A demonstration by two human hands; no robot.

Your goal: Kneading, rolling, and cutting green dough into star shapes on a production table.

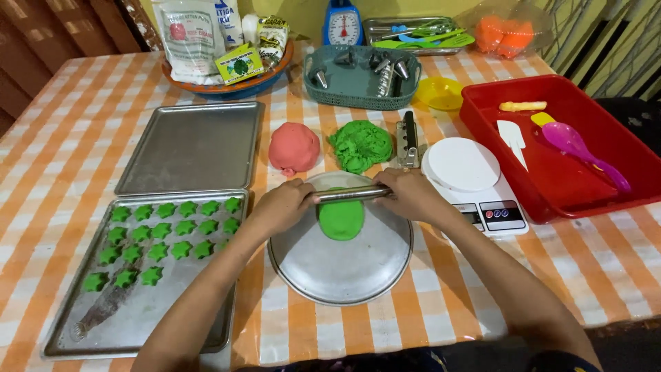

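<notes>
**Green dough under a metal rolling pin**

A desk (482, 289) covered in an orange-and-white checked cloth carries the baking gear. At its middle lies a round metal tray (344, 269), and on the tray's far half sits a flattened lump of green dough (341, 219). A slim metal rolling pin (352, 194) rests across the dough's far edge. The left hand (281, 207) lies over the pin's left end, fingers (297, 189) curled down onto it; the right hand (412, 194) covers the right end, fingers (387, 180) bent over the bar. Both hands press the pin rather than clench it. Left of the tray, a baking sheet (103, 324) holds rows of green star-shaped pieces (165, 238). Beyond the tray sit a pink dough ball (294, 147) and a crumbly heap of green dough (361, 145), with a white kitchen scale (475, 182) just right of the right hand.
</notes>
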